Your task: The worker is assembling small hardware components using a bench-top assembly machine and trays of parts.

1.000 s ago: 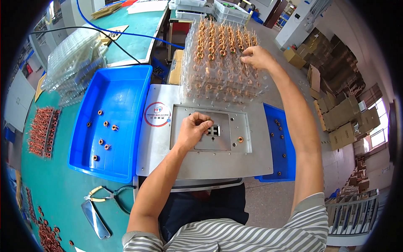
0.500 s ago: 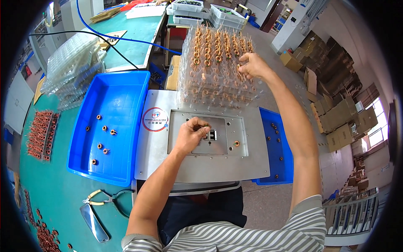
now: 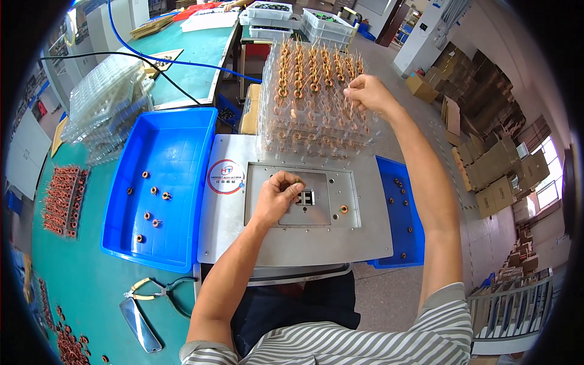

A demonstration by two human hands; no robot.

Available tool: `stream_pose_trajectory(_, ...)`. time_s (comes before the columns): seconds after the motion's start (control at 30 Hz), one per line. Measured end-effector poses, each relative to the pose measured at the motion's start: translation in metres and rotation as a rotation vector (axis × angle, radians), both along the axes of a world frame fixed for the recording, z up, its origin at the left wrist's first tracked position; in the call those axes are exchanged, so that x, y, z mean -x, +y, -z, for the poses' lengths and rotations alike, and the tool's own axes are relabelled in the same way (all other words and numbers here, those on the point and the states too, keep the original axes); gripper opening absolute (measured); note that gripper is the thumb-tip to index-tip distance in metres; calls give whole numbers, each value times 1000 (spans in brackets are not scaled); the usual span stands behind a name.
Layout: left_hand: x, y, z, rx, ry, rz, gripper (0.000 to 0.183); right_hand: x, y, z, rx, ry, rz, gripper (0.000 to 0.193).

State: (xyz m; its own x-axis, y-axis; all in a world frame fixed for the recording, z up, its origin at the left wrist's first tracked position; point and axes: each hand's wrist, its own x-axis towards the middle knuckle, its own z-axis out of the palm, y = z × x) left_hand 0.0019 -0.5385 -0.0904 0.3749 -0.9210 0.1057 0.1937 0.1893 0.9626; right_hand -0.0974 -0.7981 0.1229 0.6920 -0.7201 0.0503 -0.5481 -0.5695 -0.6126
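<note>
My left hand [image 3: 280, 194] is closed in a pinch just above the small square opening [image 3: 305, 198] in a metal machine plate [image 3: 371, 210]. A small ring coil with a greenish edge shows between thumb and forefinger, mostly hidden. My right hand [image 3: 371, 95] reaches to the right side of a stack of clear plastic trays [image 3: 286, 131], fingertips pinched together. Whatever may be in those fingertips is too small to make out. Rows of copper-wound ring coils [image 3: 314, 73] with upright wire ends fill the top tray. A single ring coil [image 3: 344, 209] lies on the plate, right of the opening.
A blue bin [image 3: 176, 131] with several loose coils stands left of the plate; another blue bin [image 3: 398, 228] is at its right. Pliers [image 3: 159, 289] and a phone [image 3: 141, 325] lie on the green table [image 3: 109, 286]. Empty clear trays [image 3: 103, 100] are stacked at far left.
My right hand has lifted slightly from the coils at the tray's right side. My left hand keeps its pinch over the opening. The whole view has shifted a little.
</note>
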Motion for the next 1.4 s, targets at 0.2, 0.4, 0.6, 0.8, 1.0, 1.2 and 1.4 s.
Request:
stream_pose_trajectory(0.2, -7, 2, -9, 35, 391, 10, 22, 35, 69, 27, -244, -505, -162, 29)
stream_pose_trajectory(0.4, -12, 1, -7, 8, 532, 25, 19, 56, 111, 120, -586, -773, -174, 23)
stream_pose_trajectory(0.6, -12, -1, -7, -4, 556, -53, 19, 60, 125, 162, -494, -682, -139, 20)
stream_pose_trajectory(0.8, -10, -1, 0, -52, 483, -82, 17, 55, 131, 169, -375, -566, -130, 18)
stream_pose_trajectory(1.0, 6, 0, 2, 49, -325, -107, 18, 56, 136, 165, -411, -533, -131, 21)
stream_pose_trajectory(1.2, 8, 3, -3, 54, -561, -157, 10, 58, 136, 163, -411, -439, -181, 22)
stream_pose_trajectory(1.4, 5, 4, -2, 3, -584, -103, 11, 59, 137, 166, -240, -354, -167, 19)
